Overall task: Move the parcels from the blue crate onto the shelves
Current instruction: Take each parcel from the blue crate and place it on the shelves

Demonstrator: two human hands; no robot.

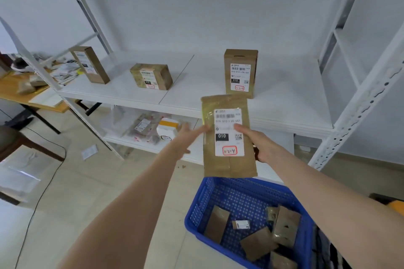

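- right hand (261, 145) is gripping a flat brown paper parcel (229, 166) upright above the blue perforated plastic crate (203, 199), near the white metal shelf (196, 98).
- left hand (187, 137), fingers straight, is touching its left edge.

The parcel (218, 166) I've got looks like matt brown cardboard, glossy tape (205, 116) on it, smooth white paper label (225, 129). Crate (205, 199) is shiny blue plastic mesh, shelves (284, 98) matt white painted metal.

White wall (196, 6), tiled floor (98, 181), wooden table (13, 91)
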